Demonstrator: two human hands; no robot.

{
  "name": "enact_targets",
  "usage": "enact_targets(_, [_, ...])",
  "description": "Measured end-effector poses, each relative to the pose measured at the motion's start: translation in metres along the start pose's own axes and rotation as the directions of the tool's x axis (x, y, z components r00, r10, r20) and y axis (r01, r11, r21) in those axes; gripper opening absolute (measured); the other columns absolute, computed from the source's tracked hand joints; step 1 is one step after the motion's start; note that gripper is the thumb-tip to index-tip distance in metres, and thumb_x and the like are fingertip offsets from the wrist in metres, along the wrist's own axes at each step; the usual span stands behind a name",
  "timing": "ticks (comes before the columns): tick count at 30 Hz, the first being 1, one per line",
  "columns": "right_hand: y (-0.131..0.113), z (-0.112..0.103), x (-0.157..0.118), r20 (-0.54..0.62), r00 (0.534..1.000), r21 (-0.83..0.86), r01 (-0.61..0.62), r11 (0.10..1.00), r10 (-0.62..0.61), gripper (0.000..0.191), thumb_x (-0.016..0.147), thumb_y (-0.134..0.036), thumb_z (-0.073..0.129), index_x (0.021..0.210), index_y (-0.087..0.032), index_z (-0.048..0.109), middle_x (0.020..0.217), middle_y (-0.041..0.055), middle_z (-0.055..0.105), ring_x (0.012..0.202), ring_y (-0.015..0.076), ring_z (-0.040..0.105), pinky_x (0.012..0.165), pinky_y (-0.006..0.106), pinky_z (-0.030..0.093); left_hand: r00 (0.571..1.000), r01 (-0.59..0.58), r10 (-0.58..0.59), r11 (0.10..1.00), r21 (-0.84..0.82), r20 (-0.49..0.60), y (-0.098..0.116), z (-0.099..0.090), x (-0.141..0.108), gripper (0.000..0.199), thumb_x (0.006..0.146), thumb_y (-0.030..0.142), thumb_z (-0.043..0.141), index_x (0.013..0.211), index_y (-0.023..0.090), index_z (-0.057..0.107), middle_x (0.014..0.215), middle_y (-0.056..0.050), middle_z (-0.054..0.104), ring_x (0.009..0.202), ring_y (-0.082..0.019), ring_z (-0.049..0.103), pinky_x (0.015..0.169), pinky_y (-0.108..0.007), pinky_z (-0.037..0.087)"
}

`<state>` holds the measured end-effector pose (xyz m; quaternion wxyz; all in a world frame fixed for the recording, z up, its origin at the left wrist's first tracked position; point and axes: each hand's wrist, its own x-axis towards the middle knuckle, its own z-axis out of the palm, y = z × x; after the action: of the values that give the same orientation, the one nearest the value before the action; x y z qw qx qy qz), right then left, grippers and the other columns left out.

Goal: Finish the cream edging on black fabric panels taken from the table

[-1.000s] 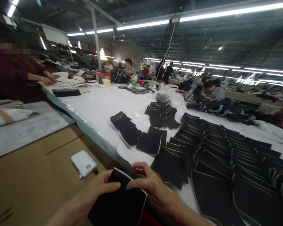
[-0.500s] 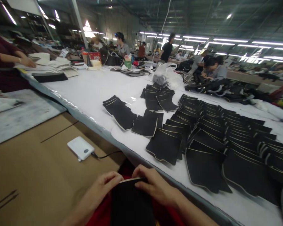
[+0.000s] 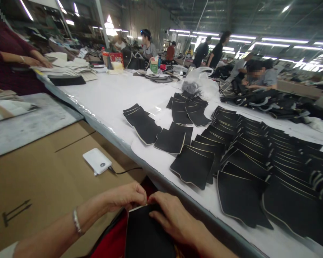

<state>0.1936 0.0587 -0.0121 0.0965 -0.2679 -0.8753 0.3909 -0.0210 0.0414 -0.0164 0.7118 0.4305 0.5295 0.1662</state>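
Observation:
A black panel with a pale edge lies over my lap at the bottom centre. My right hand grips its top edge, thumb on the black face and fingers behind. At the panel's top left corner, my left hand is closed in a pinch; what its fingertips hold, if anything, is too small to make out. Similar black pieces lie overlapped in rows on the white table, with a smaller group nearer its middle.
A white device with a black cable rests on the cardboard at the left. A clear plastic bag sits behind the black pieces. Another person's hands touch pale sheets at the far left. Several people are farther back.
My left hand has lifted slightly and its fingers have closed at the panel's corner, with more of the forearm and a bracelet showing. The view has shifted, so the table pieces appear farther right.

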Motion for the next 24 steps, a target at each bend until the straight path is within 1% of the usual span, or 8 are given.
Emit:
enact_targets(2, [-0.002, 0.003, -0.001, -0.016, 1.000, -0.037, -0.006, 0.999, 0.005, 0.021, 0.088, -0.019, 0.063, 0.108, -0.022, 0.056, 0.106, 0.0025, 0.065, 0.094, 0.0195, 0.059, 0.085, 0.032, 0.045, 1.000, 0.007, -0.007, 1.000, -0.004, -0.002, 0.000, 0.000, -0.001, 0.011, 0.058, 0.026, 0.057, 0.058, 0.015, 0.059, 0.049, 0.004, 0.045, 0.046, -0.009, 0.036, 0.046, -0.020, 0.026])
enact_targets(4, [-0.004, 0.006, -0.001, -0.041, 0.999, -0.075, 0.011, 0.997, -0.014, 0.018, 0.089, -0.022, 0.062, 0.106, -0.022, 0.056, 0.103, 0.0026, 0.067, 0.090, 0.0197, 0.059, 0.082, 0.033, 0.045, 1.000, 0.001, -0.001, 1.000, -0.004, -0.010, 0.000, 0.001, -0.003, 0.011, 0.057, 0.026, 0.057, 0.057, 0.015, 0.059, 0.049, 0.005, 0.045, 0.046, -0.009, 0.037, 0.046, -0.021, 0.027])
enact_targets(9, [-0.003, 0.018, -0.001, -0.098, 0.984, -0.184, 0.129, 0.974, -0.149, 0.008, 0.091, -0.021, 0.060, 0.098, -0.019, 0.058, 0.096, 0.0044, 0.069, 0.084, 0.0192, 0.060, 0.078, 0.033, 0.043, 0.996, -0.032, 0.031, 0.999, -0.011, -0.084, -0.007, 0.012, -0.009, 0.011, 0.057, 0.026, 0.053, 0.055, 0.016, 0.054, 0.046, 0.006, 0.040, 0.046, -0.009, 0.031, 0.046, -0.022, 0.022])
enact_targets(12, [0.001, 0.026, -0.004, -0.124, 0.966, -0.242, 0.191, 0.951, -0.226, 0.007, 0.094, -0.021, 0.053, 0.098, -0.019, 0.057, 0.097, 0.0057, 0.069, 0.084, 0.0191, 0.061, 0.077, 0.033, 0.043, 0.989, -0.059, 0.057, 0.998, -0.007, -0.136, -0.013, 0.017, -0.011, 0.012, 0.057, 0.028, 0.053, 0.056, 0.016, 0.054, 0.047, 0.006, 0.040, 0.048, -0.009, 0.030, 0.047, -0.023, 0.020])
enact_targets(15, [0.002, 0.030, -0.005, -0.135, 0.961, -0.263, 0.200, 0.944, -0.241, 0.008, 0.096, -0.022, 0.050, 0.098, -0.019, 0.057, 0.095, 0.0064, 0.070, 0.083, 0.0194, 0.061, 0.076, 0.033, 0.042, 0.984, -0.077, 0.085, 0.996, 0.054, -0.155, -0.015, 0.019, -0.012, 0.012, 0.057, 0.027, 0.051, 0.057, 0.015, 0.054, 0.047, 0.006, 0.039, 0.049, -0.009, 0.030, 0.047, -0.023, 0.020])
enact_targets(17, [0.001, 0.029, -0.004, -0.119, 0.974, -0.232, 0.162, 0.959, -0.194, 0.005, 0.094, -0.023, 0.054, 0.096, -0.019, 0.057, 0.094, 0.0055, 0.069, 0.082, 0.0190, 0.061, 0.077, 0.032, 0.042, 0.982, -0.083, 0.099, 0.991, 0.107, -0.160, -0.015, 0.019, -0.012, 0.012, 0.057, 0.027, 0.049, 0.056, 0.016, 0.054, 0.048, 0.006, 0.038, 0.049, -0.009, 0.030, 0.047, -0.023, 0.019])
enact_targets(20, [0.002, 0.025, 0.000, -0.059, 0.991, -0.190, 0.109, 0.976, -0.123, 0.010, 0.091, -0.025, 0.062, 0.097, -0.020, 0.058, 0.093, 0.0031, 0.068, 0.082, 0.0175, 0.061, 0.077, 0.030, 0.042, 0.980, -0.079, 0.102, 0.988, 0.136, -0.173, -0.018, 0.020, -0.011, 0.011, 0.056, 0.028, 0.048, 0.054, 0.017, 0.050, 0.047, 0.006, 0.037, 0.048, -0.009, 0.029, 0.046, -0.023, 0.019])
enact_targets(24, [0.005, 0.028, 0.001, 0.055, 0.988, -0.254, 0.153, 0.955, -0.144, 0.011, 0.090, -0.027, 0.063, 0.093, -0.018, 0.058, 0.090, 0.0037, 0.066, 0.078, 0.0177, 0.059, 0.075, 0.029, 0.041, 0.983, -0.049, 0.074, 0.988, 0.143, -0.168, -0.029, 0.026, -0.008, 0.009, 0.053, 0.026, 0.047, 0.052, 0.019, 0.044, 0.046, 0.007, 0.035, 0.047, -0.009, 0.027, 0.044, -0.023, 0.017])
